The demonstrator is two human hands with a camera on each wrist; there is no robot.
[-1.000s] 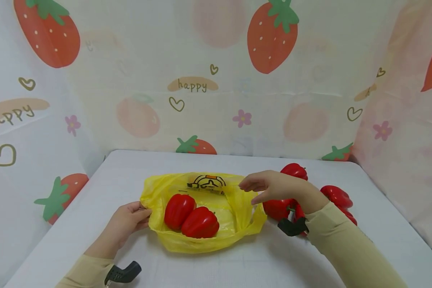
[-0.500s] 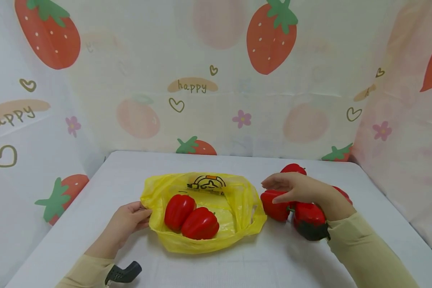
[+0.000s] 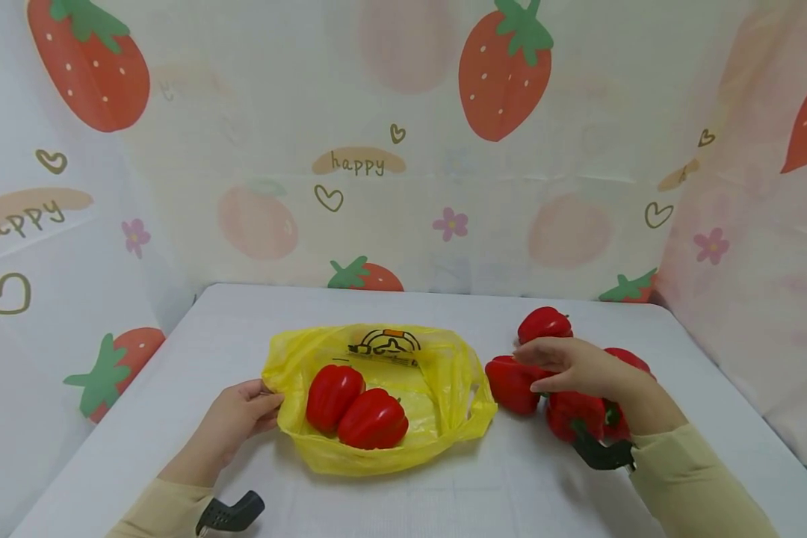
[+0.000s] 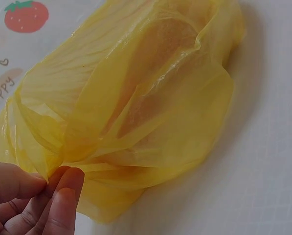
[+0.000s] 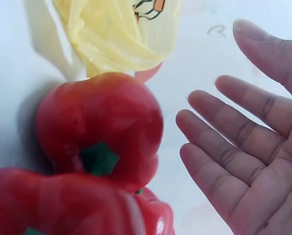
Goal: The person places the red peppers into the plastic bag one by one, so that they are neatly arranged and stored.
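Note:
A yellow plastic bag (image 3: 390, 459) lies with its mouth spread open on the table, two red bell peppers (image 3: 373, 420) inside it. At its left side my left hand (image 3: 237, 418) pinches the bag's edge between thumb and fingers; the left wrist view shows the gathered plastic (image 4: 53, 169) at the fingertips. My right hand (image 3: 581, 366) hovers over the loose peppers on the right, fingers extended and holding nothing. In the right wrist view its fingers (image 5: 224, 152) are spread beside a bell pepper (image 5: 106, 122), with a gap between them.
Several loose red bell peppers lie right of the bag, among them one near its right edge (image 3: 513, 388) and one farther back (image 3: 545, 324). The white table (image 3: 403, 508) meets a strawberry-printed cloth (image 3: 403, 224) at the back and sides.
My right hand has moved right, away from the bag's right side to above the loose peppers. My left hand keeps its pinch on the bag; the two peppers inside have not moved.

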